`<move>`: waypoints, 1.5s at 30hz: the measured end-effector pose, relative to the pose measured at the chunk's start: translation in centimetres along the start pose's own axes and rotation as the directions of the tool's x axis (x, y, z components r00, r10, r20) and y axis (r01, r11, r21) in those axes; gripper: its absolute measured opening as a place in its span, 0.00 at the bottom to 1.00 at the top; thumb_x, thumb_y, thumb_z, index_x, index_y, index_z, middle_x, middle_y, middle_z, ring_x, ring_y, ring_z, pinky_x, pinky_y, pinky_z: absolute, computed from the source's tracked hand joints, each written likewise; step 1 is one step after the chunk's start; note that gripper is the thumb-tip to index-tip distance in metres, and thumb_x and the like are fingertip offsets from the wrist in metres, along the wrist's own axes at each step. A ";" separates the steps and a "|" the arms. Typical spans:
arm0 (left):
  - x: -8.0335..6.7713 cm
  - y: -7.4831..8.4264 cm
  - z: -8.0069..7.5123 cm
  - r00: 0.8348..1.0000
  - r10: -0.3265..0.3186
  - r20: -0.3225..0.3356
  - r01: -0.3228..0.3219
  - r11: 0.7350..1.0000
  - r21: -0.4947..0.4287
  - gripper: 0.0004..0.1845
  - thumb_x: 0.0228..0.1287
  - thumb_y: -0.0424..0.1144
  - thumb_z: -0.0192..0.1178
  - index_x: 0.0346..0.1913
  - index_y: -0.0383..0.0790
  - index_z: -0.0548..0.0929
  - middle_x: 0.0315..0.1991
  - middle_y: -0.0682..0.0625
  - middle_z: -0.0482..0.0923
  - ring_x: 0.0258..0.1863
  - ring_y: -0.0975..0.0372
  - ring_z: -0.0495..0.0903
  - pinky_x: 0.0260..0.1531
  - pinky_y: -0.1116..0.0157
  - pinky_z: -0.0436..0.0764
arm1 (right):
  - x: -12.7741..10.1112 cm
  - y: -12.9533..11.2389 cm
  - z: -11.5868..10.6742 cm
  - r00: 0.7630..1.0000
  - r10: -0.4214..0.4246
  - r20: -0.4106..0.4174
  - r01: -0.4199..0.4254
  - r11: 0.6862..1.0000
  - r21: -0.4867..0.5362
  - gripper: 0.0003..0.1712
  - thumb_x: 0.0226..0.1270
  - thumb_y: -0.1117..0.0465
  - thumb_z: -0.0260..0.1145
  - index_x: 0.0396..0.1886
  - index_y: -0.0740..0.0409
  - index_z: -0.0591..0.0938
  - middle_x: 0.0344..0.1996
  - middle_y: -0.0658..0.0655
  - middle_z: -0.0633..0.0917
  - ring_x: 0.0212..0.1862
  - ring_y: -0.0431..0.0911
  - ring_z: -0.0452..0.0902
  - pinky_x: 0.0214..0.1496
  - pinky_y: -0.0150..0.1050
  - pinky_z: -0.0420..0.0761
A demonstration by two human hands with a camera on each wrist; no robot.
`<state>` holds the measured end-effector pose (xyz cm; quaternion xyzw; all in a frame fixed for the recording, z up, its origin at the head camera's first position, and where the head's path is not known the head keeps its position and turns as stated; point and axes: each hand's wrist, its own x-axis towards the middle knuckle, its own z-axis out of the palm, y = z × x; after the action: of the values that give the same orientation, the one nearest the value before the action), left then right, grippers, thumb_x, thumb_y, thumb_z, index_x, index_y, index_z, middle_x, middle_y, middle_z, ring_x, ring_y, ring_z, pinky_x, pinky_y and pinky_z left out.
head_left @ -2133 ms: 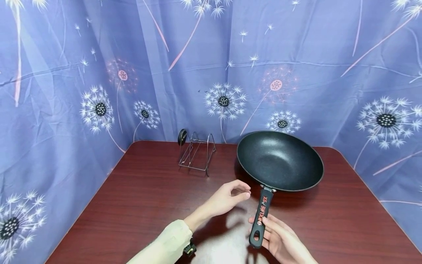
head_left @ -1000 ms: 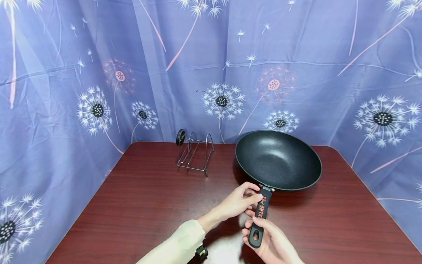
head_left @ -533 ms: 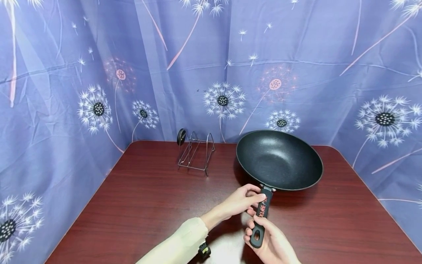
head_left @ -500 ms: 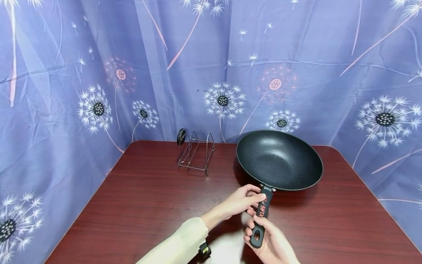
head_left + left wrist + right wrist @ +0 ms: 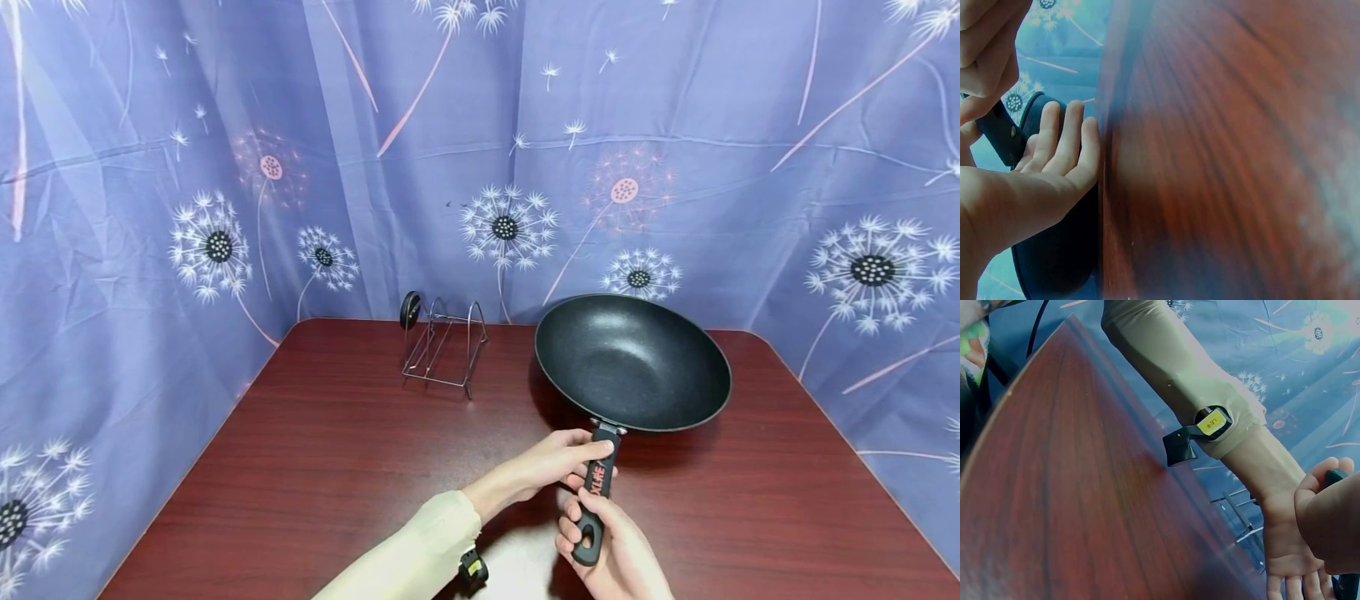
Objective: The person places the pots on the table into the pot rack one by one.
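You hold the black pan on the desk with both hands: your right hand curls its grip round the handle's end, your left hand pinches nearer the bowl. The pan is gripped, not yet lifted. The wire rack stands well apart. Only the right wrist view shows the sleeve's clipped device.

One black pan and one wire rack stand on the single tabletop. Two hands are in view, a left hand and a right hand.
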<state>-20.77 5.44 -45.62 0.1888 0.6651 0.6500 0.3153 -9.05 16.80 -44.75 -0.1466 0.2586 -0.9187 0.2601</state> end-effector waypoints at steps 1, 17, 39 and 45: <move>0.0 0.0 0.0 1.000 0.003 0.012 -0.003 1.000 -0.010 0.17 0.69 0.53 0.59 0.50 0.44 0.78 0.40 0.48 0.89 0.33 0.63 0.86 0.34 0.69 0.81 | 0.0 0.0 0.0 1.000 -0.005 0.001 0.005 1.000 -0.003 0.20 0.84 0.59 0.30 0.54 0.49 0.71 0.38 0.46 0.77 0.35 0.38 0.72 0.45 0.31 0.75; 0.9 0.4 1.0 0.997 -0.013 0.075 0.017 0.998 -0.054 0.14 0.68 0.50 0.59 0.48 0.45 0.77 0.41 0.45 0.89 0.42 0.51 0.89 0.29 0.68 0.82 | -0.2 0.2 0.0 1.000 -0.005 -0.015 0.005 1.000 0.030 0.25 0.84 0.57 0.28 0.50 0.49 0.75 0.32 0.46 0.76 0.29 0.40 0.56 0.36 0.30 0.66; 1.8 -0.3 2.4 0.997 -0.028 0.068 0.039 0.983 -0.178 0.19 0.64 0.40 0.59 0.54 0.31 0.78 0.33 0.50 0.87 0.30 0.62 0.87 0.29 0.70 0.83 | -0.2 1.6 -1.4 0.990 -0.062 0.125 0.040 0.984 0.174 0.25 0.84 0.55 0.29 0.45 0.51 0.76 0.26 0.46 0.64 0.22 0.40 0.40 0.31 0.29 0.57; 1.9 -0.1 2.9 0.998 -0.057 0.020 0.060 0.971 -0.230 0.18 0.58 0.34 0.60 0.52 0.33 0.77 0.27 0.53 0.80 0.25 0.63 0.84 0.24 0.71 0.83 | -0.4 1.5 -1.2 0.994 -0.073 0.085 0.058 0.985 0.160 0.29 0.84 0.51 0.27 0.46 0.51 0.78 0.27 0.45 0.72 0.22 0.40 0.40 0.29 0.29 0.58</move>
<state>-20.24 8.83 -45.89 0.1358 0.5883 0.7119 0.3586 -8.59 16.43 -46.61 -0.1757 0.1683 -0.9367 0.2520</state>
